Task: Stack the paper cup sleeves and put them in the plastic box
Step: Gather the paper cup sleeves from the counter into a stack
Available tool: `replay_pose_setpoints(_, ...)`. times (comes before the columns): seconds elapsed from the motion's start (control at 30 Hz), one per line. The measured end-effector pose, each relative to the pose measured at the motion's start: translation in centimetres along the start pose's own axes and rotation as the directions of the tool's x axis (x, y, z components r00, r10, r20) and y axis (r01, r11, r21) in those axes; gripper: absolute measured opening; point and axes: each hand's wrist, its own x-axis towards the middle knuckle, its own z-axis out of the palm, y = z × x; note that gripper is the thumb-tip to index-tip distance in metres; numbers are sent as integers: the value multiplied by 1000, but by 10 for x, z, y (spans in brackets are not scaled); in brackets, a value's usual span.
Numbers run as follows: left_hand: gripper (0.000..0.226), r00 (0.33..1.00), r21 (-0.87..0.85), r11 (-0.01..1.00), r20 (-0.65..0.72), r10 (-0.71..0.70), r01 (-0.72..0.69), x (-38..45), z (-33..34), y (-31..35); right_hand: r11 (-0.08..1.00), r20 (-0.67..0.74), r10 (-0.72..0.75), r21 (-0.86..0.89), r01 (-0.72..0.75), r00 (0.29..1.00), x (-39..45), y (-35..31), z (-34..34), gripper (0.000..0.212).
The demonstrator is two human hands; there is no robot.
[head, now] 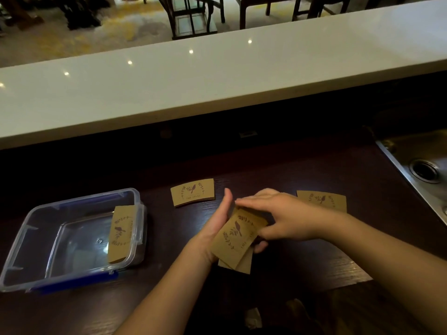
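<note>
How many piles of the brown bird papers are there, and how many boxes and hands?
Sleeve piles: 4 (in the box, far pile, right pile, held pile)
Plastic box: 1
Hands: 2 (left hand, right hand)
Total: 7

The dark wood-grain bench [290,267] runs below a raised white ledge [217,76]. On its left part sits a clear plastic box [29,240] with blue clips, lid off. Farther back, near the middle, a small stack of brown sleeves [192,192] printed with a bird lies flat. Well to the right another printed sleeve [324,200] lies flat, near a steel sink [411,155] set into the bench's right end.
</note>
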Motion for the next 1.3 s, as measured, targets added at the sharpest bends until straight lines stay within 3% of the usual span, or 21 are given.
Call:
replay_pose_setpoints(0.1,74,998,-9,999,37,52,-51,-2,2,-4,1000,-82,10,19,-9,997,1,1,8,80)
replay_pose_setpoints(0.2,56,991,-143,982,18,130,-126,-4,2,-5,984,-262,82,174,-36,962,-6,2,22,67)
replay_pose_setpoints(0.33,37,972,-268,936,-7,236,-230,-4,-3,-2,962,-431,236,231,-146,871,-22,40,26,49)
replay_pose_setpoints(0.4,29,968,-269,933,7,249,-238,-4,-7,-2,930,-487,368,202,-307,792,-35,80,15,48)
replay_pose_setpoints(0.5,26,965,-242,936,-9,261,-256,-1,-10,-2,772,-340,613,64,-633,713,-58,130,-2,82)
replay_pose_setpoints(0.57,31,964,-229,937,-26,263,-262,2,-10,-1,702,-206,696,-12,-713,688,-65,147,-4,99)
replay_pose_setpoints(0.7,46,976,-261,941,-58,208,-216,6,-7,2,689,-210,684,-130,-713,699,-63,157,3,87)
replay_pose_setpoints(0.9,52,977,-266,940,-74,201,-213,7,-9,8,722,-182,666,-86,-687,723,-65,153,-5,75)
replay_pose_setpoints(1.0,54,981,-253,949,-91,168,-186,6,-8,10,811,-231,570,2,-585,789,-62,129,-10,71)
replay_pose_setpoints(1.13,61,992,-225,970,-102,70,-91,7,-5,13,983,-354,101,-110,-149,930,-39,53,-17,66)
replay_pose_setpoints(1.23,75,999,-156,988,-51,-14,6,7,-1,12,935,-266,-205,-337,109,942,-16,5,-14,66)
replay_pose_setpoints(1.3,80,999,-106,994,-6,-35,34,7,1,12,904,-158,-242,-394,164,957,-2,-8,-9,70)
